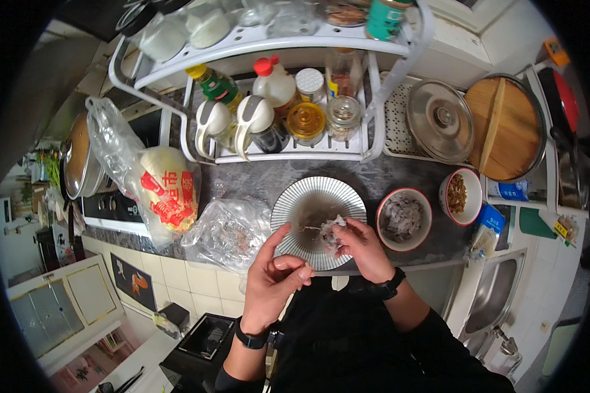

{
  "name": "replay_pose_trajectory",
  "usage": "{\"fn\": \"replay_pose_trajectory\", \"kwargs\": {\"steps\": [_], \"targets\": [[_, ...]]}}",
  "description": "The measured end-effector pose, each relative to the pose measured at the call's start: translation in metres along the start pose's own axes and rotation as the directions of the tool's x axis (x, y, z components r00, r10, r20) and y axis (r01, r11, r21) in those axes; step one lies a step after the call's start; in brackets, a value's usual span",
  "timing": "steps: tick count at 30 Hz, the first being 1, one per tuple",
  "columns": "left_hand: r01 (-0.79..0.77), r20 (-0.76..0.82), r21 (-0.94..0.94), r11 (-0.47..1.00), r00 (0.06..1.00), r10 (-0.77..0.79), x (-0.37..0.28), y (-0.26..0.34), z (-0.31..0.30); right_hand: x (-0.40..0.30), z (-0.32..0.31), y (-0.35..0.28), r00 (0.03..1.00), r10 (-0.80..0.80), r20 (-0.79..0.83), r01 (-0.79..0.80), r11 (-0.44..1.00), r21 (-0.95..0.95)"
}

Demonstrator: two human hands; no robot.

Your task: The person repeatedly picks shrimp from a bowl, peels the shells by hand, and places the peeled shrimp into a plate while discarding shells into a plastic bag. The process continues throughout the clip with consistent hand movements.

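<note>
Over a white plate with dark radial stripes (350,201), my right hand (365,251) grips a greyish raw piece (330,236) that looks like shrimp. A thin strand sticks out from it towards the left. Murky grey-brown liquid (309,209) covers the plate's middle. My left hand (280,275) is at the plate's lower left, its index finger stretched out and the thumb against a curled finger; whether a small bit is pinched there is unclear. Right of the plate stands a red-rimmed bowl (379,209) with similar grey pieces (403,218).
An opened clear plastic bag (226,236) with pinkish scraps lies left of the plate. Beyond it is a printed bag (169,196) holding a pale vegetable. A white rack (295,158) of bottles stands behind. Another bowl (472,196) holds brown bits. The sink (491,294) is at right.
</note>
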State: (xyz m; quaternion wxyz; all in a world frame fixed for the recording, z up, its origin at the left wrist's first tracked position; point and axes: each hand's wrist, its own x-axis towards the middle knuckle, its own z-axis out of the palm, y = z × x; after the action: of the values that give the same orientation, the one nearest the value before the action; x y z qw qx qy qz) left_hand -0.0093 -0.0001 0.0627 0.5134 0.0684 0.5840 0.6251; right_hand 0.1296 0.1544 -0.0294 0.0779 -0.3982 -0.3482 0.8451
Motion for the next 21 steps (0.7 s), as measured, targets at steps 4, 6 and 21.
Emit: {"fn": "replay_pose_trajectory", "kwargs": {"steps": [4, 6, 21], "targets": [[-0.070, -0.066, 0.159, 0.985, 0.994, 0.082, -0.012, 0.019, 0.028, 0.002, 0.000, 0.008, 1.000, -0.003, -0.018, 0.003, 1.000, -0.025], [-0.134, -0.063, 0.194, 0.972, 0.987, 0.149, -0.011, 0.022, 0.048, 0.005, -0.003, 0.016, 0.999, -0.039, -0.002, 0.039, 0.999, -0.007], [-0.668, 0.639, 0.728, 0.155, 0.743, 0.200, 0.059, -0.064, 0.157, 0.019, -0.014, 0.043, 0.999, -0.017, 0.047, 0.010, 0.990, 0.138]]}}
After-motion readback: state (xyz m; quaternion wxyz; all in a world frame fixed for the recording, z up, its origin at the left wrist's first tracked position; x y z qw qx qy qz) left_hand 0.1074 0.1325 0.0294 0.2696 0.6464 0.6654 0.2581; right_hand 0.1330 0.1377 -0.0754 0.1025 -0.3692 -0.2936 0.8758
